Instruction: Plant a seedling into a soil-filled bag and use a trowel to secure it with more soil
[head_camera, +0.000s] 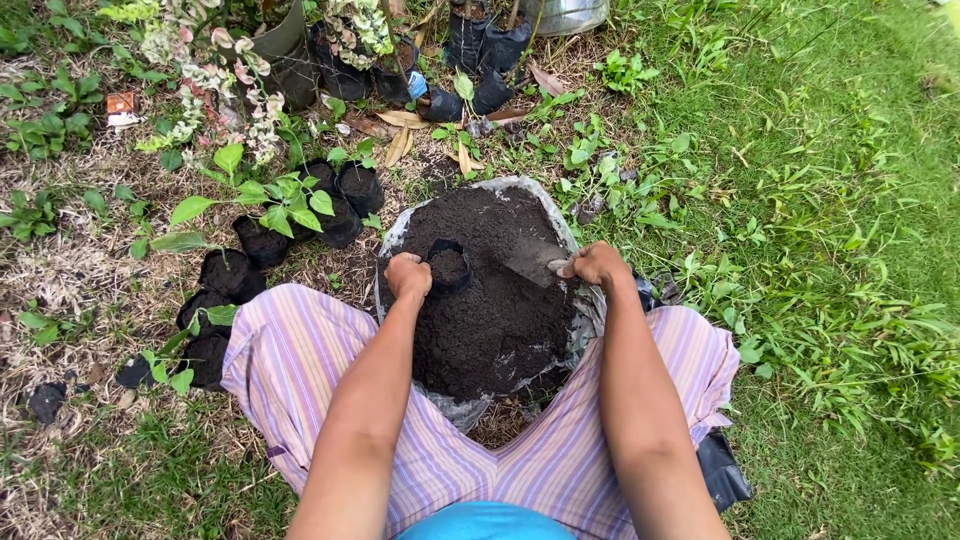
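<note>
1. I sit on the ground with my legs spread, striped purple trousers (300, 350) on either side of an open sack of dark soil (490, 310).
2. My left hand (408, 275) is clenched around the rim of a small black nursery bag (449, 267). The bag stands upright on the soil heap, already holding soil nearly to its top.
3. My right hand (597, 264) grips the handle of a trowel (530, 260). Its grey blade lies flat on the soil, pointing toward the little bag and just beside it.
4. The sack's pale plastic edge (400, 225) is rolled down around the heap; the soil is mounded high at the far end.
5. To my left, a cluster of filled black bags (262, 240) stands on dry, straw-like ground, several carrying young green seedlings (285, 195). More black bags (210, 300) sit nearer my left knee, touching one another.
6. Further off, beyond the sack, larger black pots (470, 40) hold taller plants, one with pale pink-and-green variegated leaves (215, 70).
7. A grey metal vessel (565, 12) shows at the top edge.
8. Green grass (830, 200) covers the ground to my right; dry leaves (400, 130) lie between the pots and the sack.
9. A scrap of black plastic (722, 470) lies by my right thigh.
</note>
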